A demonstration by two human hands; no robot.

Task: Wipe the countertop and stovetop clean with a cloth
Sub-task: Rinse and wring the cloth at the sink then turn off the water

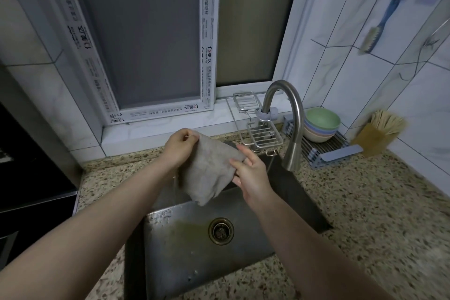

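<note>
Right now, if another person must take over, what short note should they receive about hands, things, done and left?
Left hand pinches the top corner of the grey cloth; right hand holds its right edge.
Cloth hangs over the sink, water dripping from it.
Faucet stands to the right, apart from the cloth.
Done: cloth is wet.
Left: wring it, then wipe the speckled countertop and the stovetop, which is not clearly in view.

We count one grey cloth [208, 168], two hands, one steel sink [299, 192] with one drain [221, 231], one gooseneck faucet [289, 124], two wire racks, one stack of bowls [320, 128], one brush [379, 25], and one bundle of chopsticks [387, 123].
</note>
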